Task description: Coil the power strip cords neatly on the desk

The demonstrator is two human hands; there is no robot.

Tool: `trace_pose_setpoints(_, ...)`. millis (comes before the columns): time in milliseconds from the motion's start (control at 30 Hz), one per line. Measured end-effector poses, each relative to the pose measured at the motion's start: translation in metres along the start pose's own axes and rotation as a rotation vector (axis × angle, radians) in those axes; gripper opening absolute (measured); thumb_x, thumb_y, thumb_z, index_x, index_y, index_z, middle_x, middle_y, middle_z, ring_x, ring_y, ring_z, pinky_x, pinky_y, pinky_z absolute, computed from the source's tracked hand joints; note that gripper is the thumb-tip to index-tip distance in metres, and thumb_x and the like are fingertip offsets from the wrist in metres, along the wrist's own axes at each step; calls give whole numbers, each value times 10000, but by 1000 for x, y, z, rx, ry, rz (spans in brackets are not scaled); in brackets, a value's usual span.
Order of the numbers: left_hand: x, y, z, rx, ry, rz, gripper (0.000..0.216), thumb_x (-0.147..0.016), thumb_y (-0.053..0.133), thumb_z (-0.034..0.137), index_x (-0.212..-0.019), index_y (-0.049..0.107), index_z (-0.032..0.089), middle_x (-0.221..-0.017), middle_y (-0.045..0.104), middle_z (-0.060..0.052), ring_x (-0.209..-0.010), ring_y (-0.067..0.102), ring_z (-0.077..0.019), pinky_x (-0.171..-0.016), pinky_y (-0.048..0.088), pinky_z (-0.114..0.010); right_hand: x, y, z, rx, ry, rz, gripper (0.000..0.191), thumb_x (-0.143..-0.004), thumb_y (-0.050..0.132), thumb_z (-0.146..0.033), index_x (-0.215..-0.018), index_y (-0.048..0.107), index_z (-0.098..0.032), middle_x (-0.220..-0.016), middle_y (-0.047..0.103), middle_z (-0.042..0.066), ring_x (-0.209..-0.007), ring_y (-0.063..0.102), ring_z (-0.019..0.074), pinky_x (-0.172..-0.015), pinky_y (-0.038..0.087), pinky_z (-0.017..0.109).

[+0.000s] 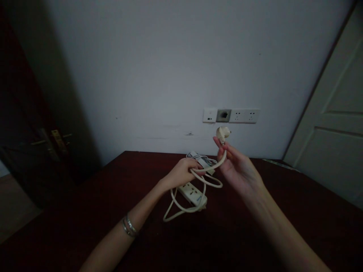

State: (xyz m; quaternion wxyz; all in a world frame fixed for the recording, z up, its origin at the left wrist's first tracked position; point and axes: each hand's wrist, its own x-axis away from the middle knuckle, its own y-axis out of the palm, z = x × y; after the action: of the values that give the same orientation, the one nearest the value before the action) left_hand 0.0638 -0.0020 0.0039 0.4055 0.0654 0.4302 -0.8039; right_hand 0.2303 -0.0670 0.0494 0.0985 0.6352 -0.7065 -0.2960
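Between the fingers of my right hand (236, 168) is the cord just below a white plug (223, 132), which points up in front of the wall. My left hand (184, 172) is closed around the white cord (210, 168) further along, its fingertips partly hidden. Loose loops of this cord hang below and to the right of the left hand. Under them a white power strip (193, 194) lies on the dark red table, its far end covered by my left hand. Behind the left hand rests a grey-white bundle of cable (208, 160), partly hidden.
The dark red table (113, 196) meets a pale wall. Wall sockets (244, 116) and a grey switch plate (224, 115) sit just above the plug. A thin flat item (280, 165) lies at the table's right back edge. Doors stand at left and right.
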Motion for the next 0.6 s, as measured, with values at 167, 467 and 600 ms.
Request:
trace_pose_setpoints(167,3,-12,4,330,-170,14,167,-772,600,281,-724,591,121,-648,609,-21,-609,578,-118,-625,461,-272,-24,-18,-12,-164,-46,116,104,-818,548,-144,-892,602,-193,-1020,656,26,-840,634,78,-779,542,130)
trace_pose_setpoints(467,21,-43,14,285,-290,21,264,-775,573,345,-900,608,115,-688,640,-35,-456,522,-79,-453,395,-208,-77,-34,-18,-366,-173,307,99,-835,512,-97,-817,559,-182,-751,654,-33,-674,640,33,-642,539,78)
trace_pose_setpoints(600,39,-58,21,239,-274,-55,326,-739,612,432,-653,602,117,-423,489,42,-360,376,-40,-406,279,-180,-97,-48,-14,-458,-135,466,135,-855,456,-76,-797,536,-169,-710,628,-33,-599,621,27,-579,533,70)
